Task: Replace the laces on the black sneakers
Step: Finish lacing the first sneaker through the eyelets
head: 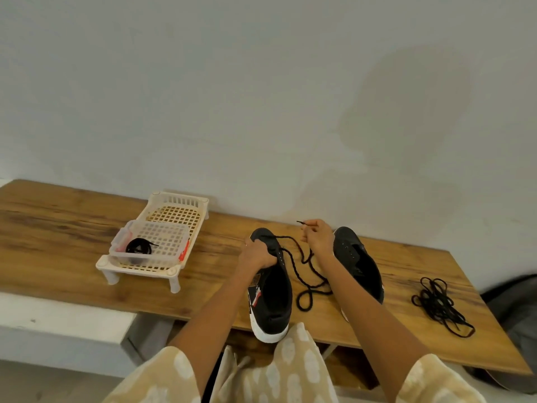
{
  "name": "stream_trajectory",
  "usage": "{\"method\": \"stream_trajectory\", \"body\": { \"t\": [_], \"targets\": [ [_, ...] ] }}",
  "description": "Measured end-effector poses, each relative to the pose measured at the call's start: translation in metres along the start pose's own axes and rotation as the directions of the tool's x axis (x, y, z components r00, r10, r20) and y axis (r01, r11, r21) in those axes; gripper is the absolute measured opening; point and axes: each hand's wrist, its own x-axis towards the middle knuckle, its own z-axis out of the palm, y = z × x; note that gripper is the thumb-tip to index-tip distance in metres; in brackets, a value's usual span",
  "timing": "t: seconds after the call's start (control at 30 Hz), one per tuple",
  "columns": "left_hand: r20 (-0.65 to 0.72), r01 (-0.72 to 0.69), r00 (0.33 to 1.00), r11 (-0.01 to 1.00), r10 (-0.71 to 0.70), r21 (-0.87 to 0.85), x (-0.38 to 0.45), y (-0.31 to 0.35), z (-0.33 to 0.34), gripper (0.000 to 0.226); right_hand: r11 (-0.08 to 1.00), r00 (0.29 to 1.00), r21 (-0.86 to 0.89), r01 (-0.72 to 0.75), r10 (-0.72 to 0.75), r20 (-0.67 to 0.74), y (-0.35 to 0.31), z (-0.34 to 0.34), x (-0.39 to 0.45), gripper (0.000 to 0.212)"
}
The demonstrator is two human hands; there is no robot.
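Left hand (255, 253) grips sneaker (270, 289); right hand (318, 238) pinches lace (305, 269).

Wooden table (72, 216) against a pale wall. Bearing a white footed rack (174, 212) at left, two black sneakers (271, 298) (359, 263) mid-table with a loose lace (308, 274) between them. Tangled black laces (440, 305) lying at right.

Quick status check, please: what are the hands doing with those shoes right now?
Left hand grips left sneaker. Right hand pinches lace tip. Second sneaker unlaced. Nothing in the way.
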Motion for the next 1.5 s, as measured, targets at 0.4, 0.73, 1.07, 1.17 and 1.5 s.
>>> {"method": "stream_trajectory", "body": {
  "t": [0.4, 0.73, 1.07, 1.17, 1.5],
  "targets": [
    [0.147, 0.18, 0.984, 0.609, -0.104, -0.772, -0.006, -0.044, -0.027, 0.035, 0.966, 0.893, -0.177, 0.186, -0.091, 0.442, -0.009, 0.041, -0.028, 0.016],
    [0.199, 0.169, 0.979, 0.417, 0.029, -0.893, -0.01, -0.065, -0.017, 0.045, 0.948, 0.923, -0.258, 0.186, -0.079, 0.375, 0.012, 0.075, -0.035, 0.016],
    [0.214, 0.161, 0.974, 0.436, 0.076, -0.886, -0.003, -0.074, -0.01, 0.048, 0.992, 0.927, 0.018, -0.125, 0.11, 0.359, 0.018, 0.08, -0.034, 0.015],
    [0.201, 0.134, 0.975, 0.479, 0.092, -0.868, -0.001, -0.072, -0.01, 0.049, 0.994, 0.926, 0.003, -0.111, 0.103, 0.364, 0.019, 0.082, -0.032, 0.016],
    [0.068, 0.025, 0.995, 0.493, 0.07, -0.869, -0.006, -0.069, 0.0, 0.027, 0.994, 0.911, -0.022, -0.107, 0.107, 0.399, 0.019, 0.079, -0.028, 0.007]
  ]
}}
